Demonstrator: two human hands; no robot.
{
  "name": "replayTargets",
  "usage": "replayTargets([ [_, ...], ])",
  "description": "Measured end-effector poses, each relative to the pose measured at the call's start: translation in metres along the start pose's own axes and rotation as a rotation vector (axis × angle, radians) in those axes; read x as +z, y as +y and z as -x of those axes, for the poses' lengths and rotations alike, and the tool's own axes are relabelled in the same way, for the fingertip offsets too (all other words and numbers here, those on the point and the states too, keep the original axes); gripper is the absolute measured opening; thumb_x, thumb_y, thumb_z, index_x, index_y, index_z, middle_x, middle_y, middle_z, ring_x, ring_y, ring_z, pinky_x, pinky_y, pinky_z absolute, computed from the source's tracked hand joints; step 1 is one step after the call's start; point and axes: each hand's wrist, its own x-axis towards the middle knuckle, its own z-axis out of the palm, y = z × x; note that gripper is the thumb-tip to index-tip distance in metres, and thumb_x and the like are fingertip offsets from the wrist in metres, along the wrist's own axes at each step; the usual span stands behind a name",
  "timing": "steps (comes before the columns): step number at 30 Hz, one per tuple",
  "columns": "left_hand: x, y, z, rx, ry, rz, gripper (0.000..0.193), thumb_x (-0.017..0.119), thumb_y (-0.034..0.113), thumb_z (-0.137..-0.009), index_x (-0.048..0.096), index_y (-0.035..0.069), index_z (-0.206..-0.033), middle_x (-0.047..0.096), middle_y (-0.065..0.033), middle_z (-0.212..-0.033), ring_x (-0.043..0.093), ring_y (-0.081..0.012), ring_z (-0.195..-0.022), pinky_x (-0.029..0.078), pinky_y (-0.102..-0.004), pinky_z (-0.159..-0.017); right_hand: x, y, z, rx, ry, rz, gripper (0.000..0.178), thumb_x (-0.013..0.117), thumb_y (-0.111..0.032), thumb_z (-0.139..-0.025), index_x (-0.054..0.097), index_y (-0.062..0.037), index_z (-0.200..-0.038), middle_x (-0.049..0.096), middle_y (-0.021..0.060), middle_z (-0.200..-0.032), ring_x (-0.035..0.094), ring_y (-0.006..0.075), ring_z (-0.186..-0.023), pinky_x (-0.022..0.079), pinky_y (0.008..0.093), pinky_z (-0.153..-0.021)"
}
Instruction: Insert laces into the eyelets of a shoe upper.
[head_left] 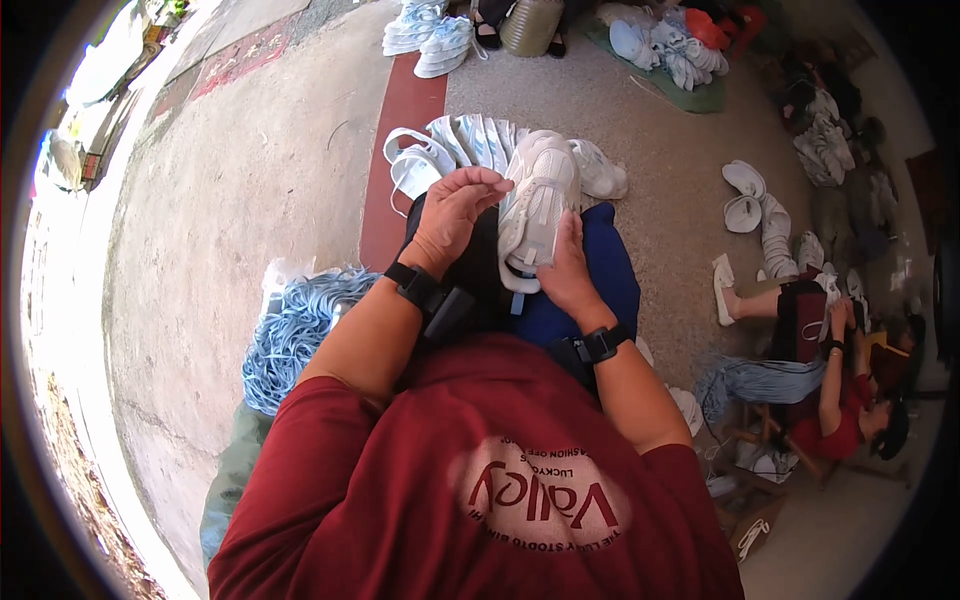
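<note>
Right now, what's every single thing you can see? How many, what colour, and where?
Shoe: one, white, in the right hand
Shoe parts: several, white and pale blue, beyond it
Blue cloth: one, on the lap
Cord bundle: one, light blue, by the left arm
Stacked pieces: many, white and blue, top
Ridged container: one, dull green-brown, top
Mixed pile: one, mostly white, top right
Green sheet: one, under that pile
Co-worker: one, red top, right
Far-right clutter: uncountable, dim
Shirt: one, dark red, on the person
Wristbands: two, black, on the wrists
Left hand: one, bare, beside the shoe
Right hand: one, bare, holding the shoe
</note>
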Motion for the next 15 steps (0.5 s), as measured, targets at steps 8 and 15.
replayTargets([
  [8, -0.212, 0.074, 0.095, -0.014, 0.692, -0.099, 0.018, 0.047, 0.004, -0.084, 0.057, 0.004, -0.099, 0.064, -0.0081, -0.093, 0.061, -0.0192, -0.089, 0.047, -0.0323, -0.081, -0.069, 0.027, 0.029, 0.237, 0.288, -0.401, 0.049, 0.042, 0.008, -0.075, 0.044, 0.0059, -0.123, 0.049, 0.0183, -0.124, 0.047, 0.0268, -0.118, 0.031, 0.0375, -0.104],
  [15, -0.3, 0.013, 0.201, -0.491, 1.029, -0.307, 0.021, 0.051, 0.005, -0.079, 0.058, 0.006, -0.099, 0.061, -0.0047, -0.094, 0.059, -0.0165, -0.079, 0.047, -0.0288, -0.068, -0.064, 0.054, 0.039, 0.42, 0.391, -0.322, 0.04, 0.039, 0.011, -0.074, 0.051, 0.005, -0.111, 0.052, 0.0157, -0.116, 0.05, 0.0234, -0.111, 0.033, 0.0351, -0.102],
])
